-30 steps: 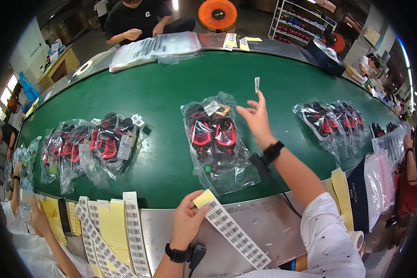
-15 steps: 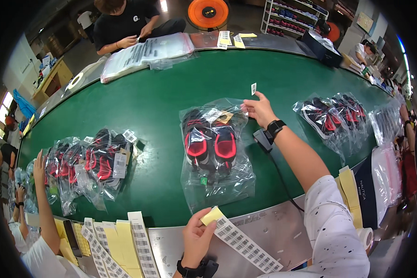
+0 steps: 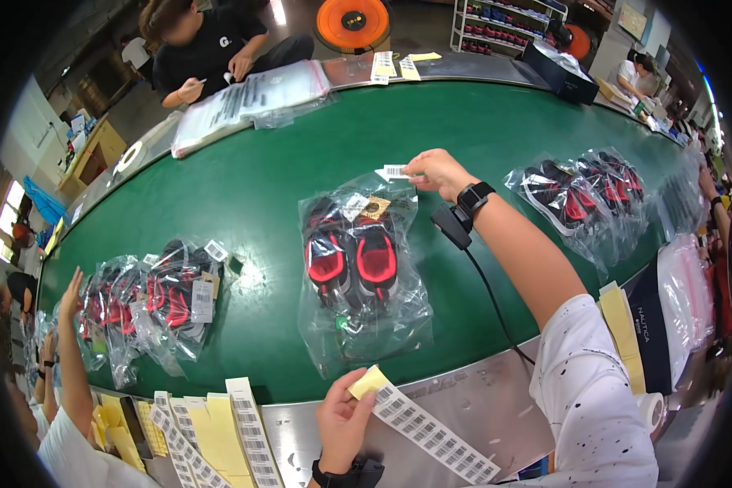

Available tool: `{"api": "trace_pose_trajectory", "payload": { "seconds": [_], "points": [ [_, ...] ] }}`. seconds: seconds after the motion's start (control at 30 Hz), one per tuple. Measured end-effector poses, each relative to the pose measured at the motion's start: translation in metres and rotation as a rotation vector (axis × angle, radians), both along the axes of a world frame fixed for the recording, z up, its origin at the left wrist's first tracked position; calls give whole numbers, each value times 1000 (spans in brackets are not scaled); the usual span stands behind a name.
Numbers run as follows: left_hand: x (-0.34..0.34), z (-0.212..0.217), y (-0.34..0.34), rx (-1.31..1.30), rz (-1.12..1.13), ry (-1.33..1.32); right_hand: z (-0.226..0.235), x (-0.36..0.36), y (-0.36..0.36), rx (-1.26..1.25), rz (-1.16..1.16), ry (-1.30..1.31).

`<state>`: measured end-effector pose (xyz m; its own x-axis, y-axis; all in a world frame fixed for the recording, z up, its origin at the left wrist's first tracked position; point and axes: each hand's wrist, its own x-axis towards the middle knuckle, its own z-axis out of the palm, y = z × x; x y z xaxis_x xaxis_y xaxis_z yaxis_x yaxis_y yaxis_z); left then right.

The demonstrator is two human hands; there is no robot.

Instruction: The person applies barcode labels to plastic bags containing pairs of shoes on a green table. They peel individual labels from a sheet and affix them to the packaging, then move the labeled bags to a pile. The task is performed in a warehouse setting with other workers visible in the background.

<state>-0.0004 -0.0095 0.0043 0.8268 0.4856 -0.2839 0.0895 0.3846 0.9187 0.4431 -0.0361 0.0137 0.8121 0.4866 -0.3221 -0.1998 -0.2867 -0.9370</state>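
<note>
My right hand pinches a small white barcode sticker at the far edge of a see-through plastic bag. Whether the sticker touches the bag I cannot tell. Inside the bag lies a pair of black shoes with red linings, and a white tag and a brown tag show at its far end. Nearer to me, above the metal edge, my left hand is closed on the yellow end of a strip of barcode labels, which hangs off to the right.
Bagged shoes lie at left and right on the green belt. Label strips stand along the near metal edge. A co-worker sits behind a stack of plastic bags. Another person's arm reaches in at left.
My right hand has moved left and slightly nearer, bringing the sticker from upright in the air to lying level by the bag's far edge. My left hand keeps its hold on the strip.
</note>
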Motion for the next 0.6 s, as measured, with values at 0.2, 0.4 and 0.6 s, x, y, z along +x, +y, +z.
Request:
{"api": "trace_pose_trajectory", "payload": {
  "seconds": [0.2,0.4,0.6],
  "points": [
    [6,2,-6,16,20,11,-9,-8,5,26,54,-46],
    [10,-3,-11,30,41,-9,-3,-11,-24,72,14,-177],
    [0,0,-5,8,48,-82,21,39,-147,-485,92,-843]
  ]
}}
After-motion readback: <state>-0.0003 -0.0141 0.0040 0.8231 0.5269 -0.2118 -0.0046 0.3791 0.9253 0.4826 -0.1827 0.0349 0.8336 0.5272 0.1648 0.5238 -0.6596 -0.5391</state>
